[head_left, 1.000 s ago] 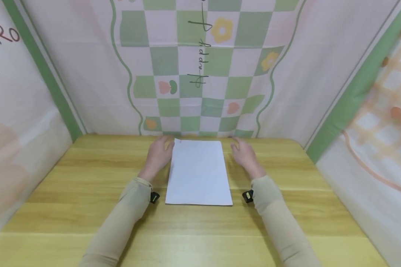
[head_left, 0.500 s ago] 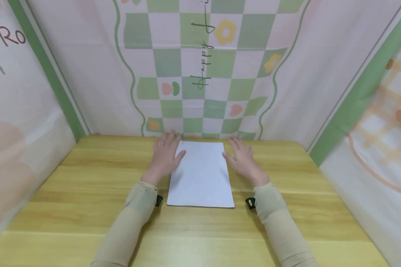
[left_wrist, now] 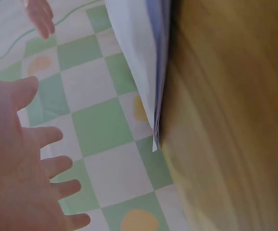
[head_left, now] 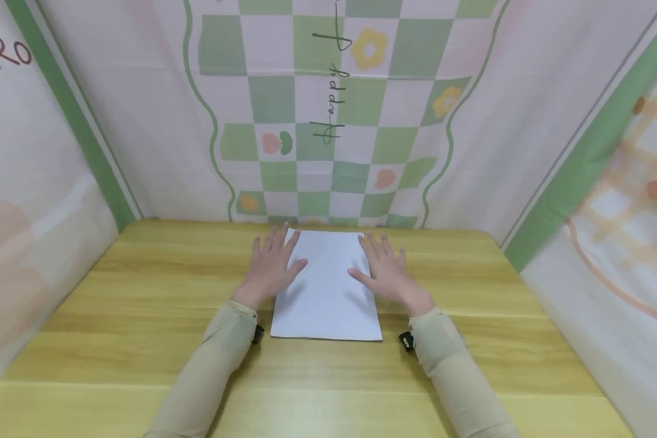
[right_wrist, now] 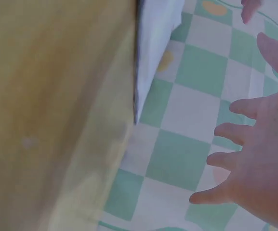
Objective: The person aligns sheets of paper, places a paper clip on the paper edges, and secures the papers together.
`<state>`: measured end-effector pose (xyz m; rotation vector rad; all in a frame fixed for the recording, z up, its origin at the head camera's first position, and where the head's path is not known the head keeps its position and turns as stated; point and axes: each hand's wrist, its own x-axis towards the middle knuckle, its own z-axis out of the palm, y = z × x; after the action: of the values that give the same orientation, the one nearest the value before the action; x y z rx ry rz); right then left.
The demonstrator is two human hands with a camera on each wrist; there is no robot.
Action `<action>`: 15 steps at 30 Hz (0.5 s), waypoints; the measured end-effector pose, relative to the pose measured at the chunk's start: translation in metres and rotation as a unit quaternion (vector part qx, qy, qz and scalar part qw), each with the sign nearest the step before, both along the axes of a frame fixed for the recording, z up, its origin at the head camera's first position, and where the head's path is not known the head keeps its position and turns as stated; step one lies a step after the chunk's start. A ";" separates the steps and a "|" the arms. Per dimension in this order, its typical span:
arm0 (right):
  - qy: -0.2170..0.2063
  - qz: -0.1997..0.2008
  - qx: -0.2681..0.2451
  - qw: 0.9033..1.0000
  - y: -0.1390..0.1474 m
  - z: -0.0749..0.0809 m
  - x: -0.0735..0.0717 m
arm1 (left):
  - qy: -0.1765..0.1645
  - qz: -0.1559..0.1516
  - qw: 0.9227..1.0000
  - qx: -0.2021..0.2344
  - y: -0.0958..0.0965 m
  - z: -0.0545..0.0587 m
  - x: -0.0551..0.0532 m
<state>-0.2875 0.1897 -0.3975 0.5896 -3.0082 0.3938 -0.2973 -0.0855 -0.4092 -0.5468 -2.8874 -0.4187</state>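
Observation:
A thin stack of white paper [head_left: 328,292] lies flat on the wooden table, its long sides running away from me. Over its left edge hovers my left hand [head_left: 268,264], fingers spread and palm down. My right hand [head_left: 385,271] is held the same way over the right edge, thumb pointing inward. Both wrist views show a gap between each hand and the paper: the left hand [left_wrist: 18,168] and the right hand [right_wrist: 259,159] hold nothing. Seen from the side, the paper [left_wrist: 141,53] has slightly separated layers at its corner.
The wooden table [head_left: 328,389] ends at a hanging cloth [head_left: 356,109] with green checks and flowers just beyond the paper. More printed cloth [head_left: 44,231] hangs along the left side, and another curtain [head_left: 608,201] along the right. Black wrist devices [head_left: 407,342] sit under the sleeves.
Both hands have gone from loosely curled beside the paper's far end to spread flat, and have come inward over its side edges. The paper has stayed in place.

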 end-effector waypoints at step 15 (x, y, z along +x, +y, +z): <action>-0.008 -0.008 -0.018 1.000 0.006 0.006 0.002 | -0.020 0.010 1.000 0.000 -0.005 0.005 0.002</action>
<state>-0.2854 0.1962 -0.3913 0.5629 -3.0128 0.4533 -0.2956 -0.0903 -0.4046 -0.5144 -2.9275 -0.4325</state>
